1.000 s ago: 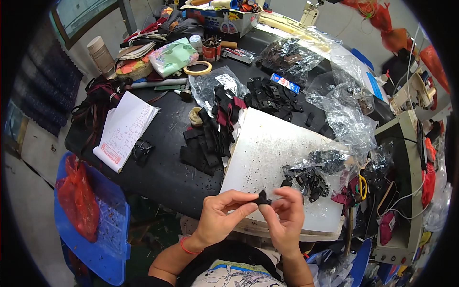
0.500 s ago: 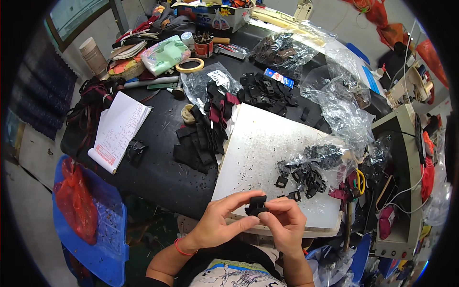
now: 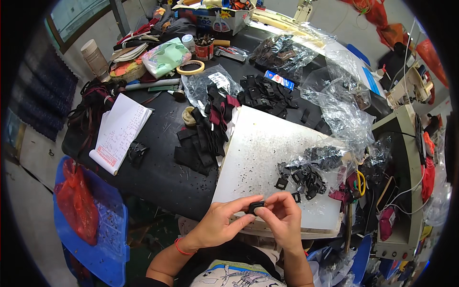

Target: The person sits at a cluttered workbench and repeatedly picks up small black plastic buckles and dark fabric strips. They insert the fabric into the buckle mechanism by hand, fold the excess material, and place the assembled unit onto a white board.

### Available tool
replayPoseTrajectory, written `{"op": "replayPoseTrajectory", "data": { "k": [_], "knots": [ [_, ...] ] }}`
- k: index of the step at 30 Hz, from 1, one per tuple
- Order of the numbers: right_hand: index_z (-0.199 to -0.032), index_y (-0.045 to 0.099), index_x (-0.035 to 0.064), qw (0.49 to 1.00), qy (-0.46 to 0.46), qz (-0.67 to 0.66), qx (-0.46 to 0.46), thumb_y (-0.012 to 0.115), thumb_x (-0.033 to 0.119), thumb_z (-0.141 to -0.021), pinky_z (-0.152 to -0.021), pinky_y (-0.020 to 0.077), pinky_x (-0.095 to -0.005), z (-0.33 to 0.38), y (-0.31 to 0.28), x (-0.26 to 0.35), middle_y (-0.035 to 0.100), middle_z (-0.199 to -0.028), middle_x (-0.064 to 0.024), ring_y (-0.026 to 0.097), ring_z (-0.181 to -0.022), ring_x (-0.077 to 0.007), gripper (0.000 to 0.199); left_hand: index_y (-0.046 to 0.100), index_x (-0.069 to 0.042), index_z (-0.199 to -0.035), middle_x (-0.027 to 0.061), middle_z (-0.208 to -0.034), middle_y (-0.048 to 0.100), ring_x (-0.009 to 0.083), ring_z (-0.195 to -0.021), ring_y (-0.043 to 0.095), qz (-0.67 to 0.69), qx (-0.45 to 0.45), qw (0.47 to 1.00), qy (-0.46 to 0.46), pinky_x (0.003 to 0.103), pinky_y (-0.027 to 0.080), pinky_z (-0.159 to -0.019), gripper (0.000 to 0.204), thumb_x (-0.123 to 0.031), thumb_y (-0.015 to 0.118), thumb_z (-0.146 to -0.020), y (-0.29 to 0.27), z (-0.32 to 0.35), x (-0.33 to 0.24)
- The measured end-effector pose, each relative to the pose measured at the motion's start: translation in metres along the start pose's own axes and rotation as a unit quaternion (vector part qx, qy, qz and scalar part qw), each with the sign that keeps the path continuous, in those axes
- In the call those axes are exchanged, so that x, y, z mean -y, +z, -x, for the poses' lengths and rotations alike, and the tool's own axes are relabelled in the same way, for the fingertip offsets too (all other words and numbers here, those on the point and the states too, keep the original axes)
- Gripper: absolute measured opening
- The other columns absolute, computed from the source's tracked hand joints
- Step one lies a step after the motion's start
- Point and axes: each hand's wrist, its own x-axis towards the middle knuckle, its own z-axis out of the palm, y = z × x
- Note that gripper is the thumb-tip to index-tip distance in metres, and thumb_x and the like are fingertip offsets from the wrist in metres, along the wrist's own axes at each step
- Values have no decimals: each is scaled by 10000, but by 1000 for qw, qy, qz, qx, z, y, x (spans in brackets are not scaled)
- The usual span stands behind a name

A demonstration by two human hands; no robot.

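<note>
Between my two hands, over the near edge of the white board [image 3: 256,138], is a small black plastic buckle [image 3: 256,206]. My left hand [image 3: 222,221] pinches it from the left with thumb and forefinger. From the other side, the thumb and fingers of my right hand [image 3: 282,217] close on it and cover part of it. Just beyond my right hand lies a heap of black plastic buckles [image 3: 306,179], partly under clear plastic film. Folded black straps [image 3: 193,150] lie to the left of the board, with some dark red ones among them.
More black pieces [image 3: 267,95] are piled behind the board. Clear plastic bags [image 3: 342,110] spread along the right. An open notebook [image 3: 122,129], a roll of tape [image 3: 190,67] and a tissue pack [image 3: 166,56] lie at left. A blue chair [image 3: 112,229] holds a red bag [image 3: 79,208].
The buckle has been turned from upright to lying flatter and lower between my fingers. My right hand has shifted slightly left and its fingers have closed in further.
</note>
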Motion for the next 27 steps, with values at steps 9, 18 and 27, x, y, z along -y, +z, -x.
{"op": "replayPoseTrajectory", "data": {
  "k": [9, 18, 27],
  "knots": [
    [-932, 673, 39, 971, -138, 193, -35, 743, 41, -742, -623, 434, -251, -2, 1, 4, 542, -862, -70, 530, -727, -142, 202, 422, -24, -1315, 148, -977, 686, 177, -909, 659, 32, -88, 993, -66, 266, 488, -797, 472, -72, 593, -878, 14, 3, -7],
    [-965, 672, -6, 991, -102, 79, 24, 642, -27, -788, -846, 410, -274, -9, -6, 12, 544, -1036, -98, 524, -935, -158, 181, 546, 24, -1178, 40, -938, 601, 55, -781, 563, 354, 110, 898, -236, 204, 489, -676, 305, -171, 557, -944, -10, -11, -4],
    [-953, 668, -15, 961, -144, 238, -1, 639, -9, -813, -610, 471, -242, -5, 4, 19, 632, -835, -86, 596, -679, -138, 143, 574, 54, -1096, 77, -898, 652, 100, -724, 636, 192, -87, 969, -129, 219, 522, -631, 236, -113, 563, -930, 18, 0, -2]
  ]
}}
